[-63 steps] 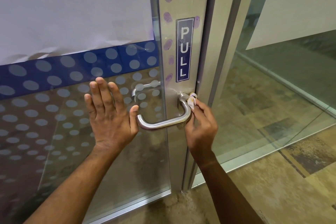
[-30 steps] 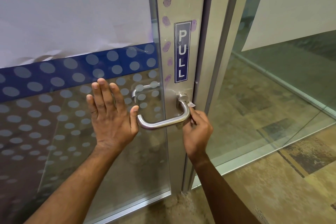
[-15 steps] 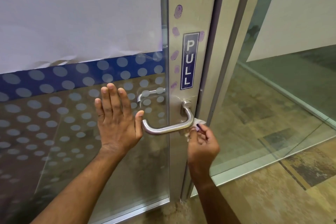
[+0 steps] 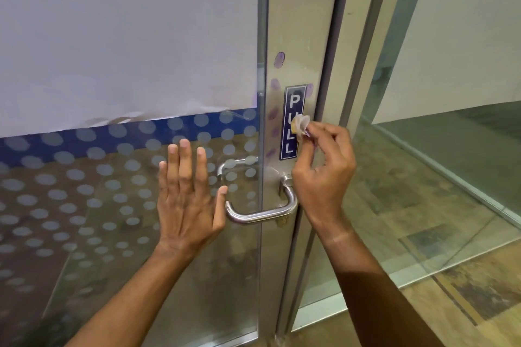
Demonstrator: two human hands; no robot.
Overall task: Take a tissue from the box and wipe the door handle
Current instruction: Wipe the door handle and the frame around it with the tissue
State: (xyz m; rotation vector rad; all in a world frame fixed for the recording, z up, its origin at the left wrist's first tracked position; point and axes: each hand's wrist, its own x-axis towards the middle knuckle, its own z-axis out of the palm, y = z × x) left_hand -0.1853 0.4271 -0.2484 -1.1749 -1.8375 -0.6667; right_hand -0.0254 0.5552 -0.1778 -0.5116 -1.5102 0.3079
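Observation:
A curved steel door handle (image 4: 255,215) sticks out from the metal stile of a glass door. My right hand (image 4: 324,175) is raised above the handle's right end and pinches a small crumpled white tissue (image 4: 300,124) between thumb and fingertips. The tissue lies against the blue PULL sign (image 4: 290,138) on the stile. My left hand (image 4: 189,197) presses flat on the dotted glass just left of the handle, fingers straight and pointing up, thumb near the handle's left end. No tissue box is in view.
Purple fingerprint smudges (image 4: 279,60) run down the stile beside the sign. White paper (image 4: 127,36) covers the upper glass above a blue dotted band. A fixed glass panel (image 4: 423,177) stands to the right, with brown tiled floor below.
My right hand has risen with the tissue from the handle's lower right end up to the PULL sign. My left hand has stayed flat on the glass.

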